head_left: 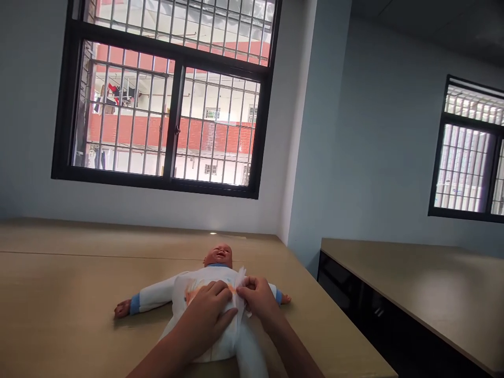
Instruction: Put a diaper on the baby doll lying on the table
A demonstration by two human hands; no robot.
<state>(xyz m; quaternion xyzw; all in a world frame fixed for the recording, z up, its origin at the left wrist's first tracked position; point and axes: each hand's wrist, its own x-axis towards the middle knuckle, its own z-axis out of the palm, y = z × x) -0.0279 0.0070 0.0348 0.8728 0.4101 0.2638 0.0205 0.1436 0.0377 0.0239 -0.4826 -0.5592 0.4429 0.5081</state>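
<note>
A baby doll [160, 295] in a white outfit with blue cuffs lies on its back on the table, arms spread and head towards the window. Around its middle is a white diaper [222, 346] with an orange print near the waist. My left hand [212, 310] rests on the front of the diaper, its thumb apart from the fingers, which bend over the waist. Beside it, my right hand [260, 299] pinches the diaper's side edge, by the doll's hip. The fingertips hide exactly which part of the edge is held.
The wooden table [79, 294] ends at a right edge close to the doll. Past a dark gap stands a second table [413, 283]. A barred window [169, 115] is in the wall behind, with a wall column [318, 131] to its right.
</note>
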